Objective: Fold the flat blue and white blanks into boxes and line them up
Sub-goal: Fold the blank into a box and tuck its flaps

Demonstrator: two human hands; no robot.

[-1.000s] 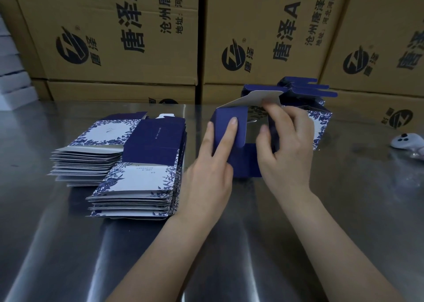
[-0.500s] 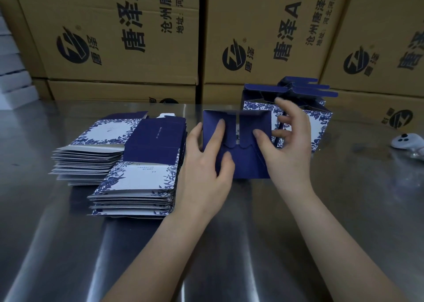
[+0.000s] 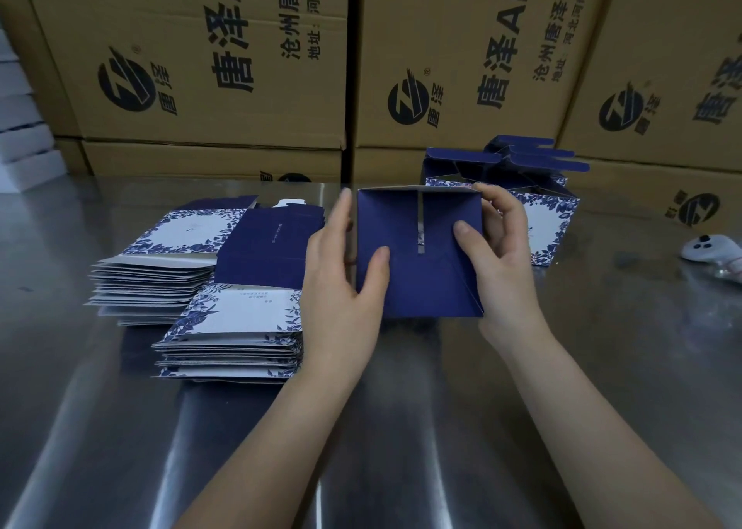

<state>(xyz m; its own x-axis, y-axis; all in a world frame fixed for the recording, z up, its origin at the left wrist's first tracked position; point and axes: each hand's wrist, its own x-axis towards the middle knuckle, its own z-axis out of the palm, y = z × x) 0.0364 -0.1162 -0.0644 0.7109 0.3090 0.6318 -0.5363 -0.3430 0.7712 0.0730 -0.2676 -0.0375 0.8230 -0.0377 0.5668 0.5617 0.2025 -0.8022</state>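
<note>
Now half-folded box [image 3: 417, 271], dark blue bottom

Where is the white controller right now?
Head view, far right edge: the white controller lies on the steel table, right of the folded boxes and in front of the brown cartons.

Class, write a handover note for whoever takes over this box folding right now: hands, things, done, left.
Left hand: grips the left side of the box in progress, thumb on its blue bottom.
Right hand: grips the right side, thumb on the bottom too.
Things: two stacks of flat blanks lie left of the hands on the steel table; finished boxes stand behind the right hand, top flaps up.
Done: a few boxes lined up; this one's bottom flaps are folded in, a narrow slit showing.
Left: probably press the bottom shut, stand it in line, then work through the stacks.
</note>
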